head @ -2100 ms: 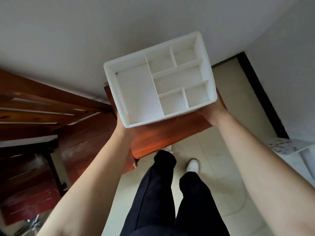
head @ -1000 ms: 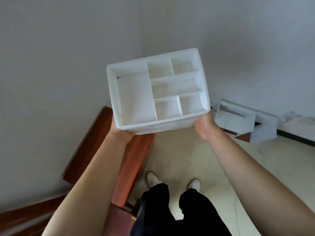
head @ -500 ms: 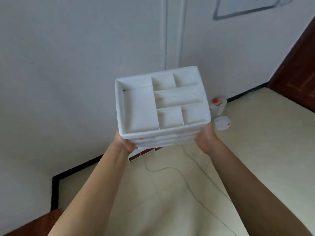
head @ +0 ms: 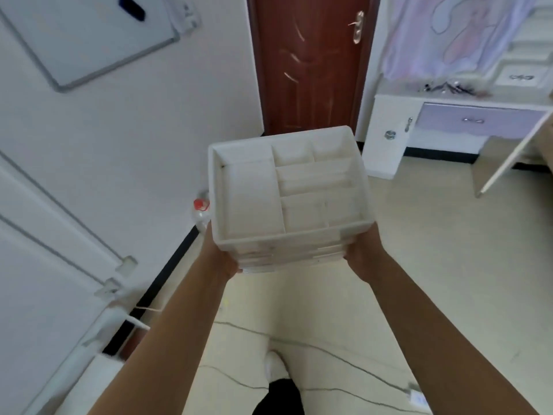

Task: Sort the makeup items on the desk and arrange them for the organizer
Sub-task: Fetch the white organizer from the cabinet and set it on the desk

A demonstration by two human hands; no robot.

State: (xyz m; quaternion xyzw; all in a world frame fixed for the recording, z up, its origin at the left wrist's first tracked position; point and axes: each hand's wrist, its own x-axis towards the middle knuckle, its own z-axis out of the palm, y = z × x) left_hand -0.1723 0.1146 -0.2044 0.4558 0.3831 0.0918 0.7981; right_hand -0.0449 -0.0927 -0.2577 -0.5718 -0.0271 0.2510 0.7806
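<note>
The tiled floor fills the lower half of the view and meets a white wall on the left. A brown door stands shut at top centre. A white desk with a lavender drawer stands to the right of the door; small dark items lie on its top, too blurred to identify. A whiteboard hangs on the wall at upper left. The white organizer is held in the air at centre, above the floor and well apart from the desk, with its divided top tray facing up and its stacked drawer fronts facing the person. The left hand bears against the near left lower corner of the organizer and the right hand against the near right lower corner. The fingers of both hands pass behind and beneath the organizer and are hidden, so their curl cannot be determined. A clear bottle with a red cap stands by the wall, just left of the organizer in view. A thin cable runs across the floor below the forearms.
</note>
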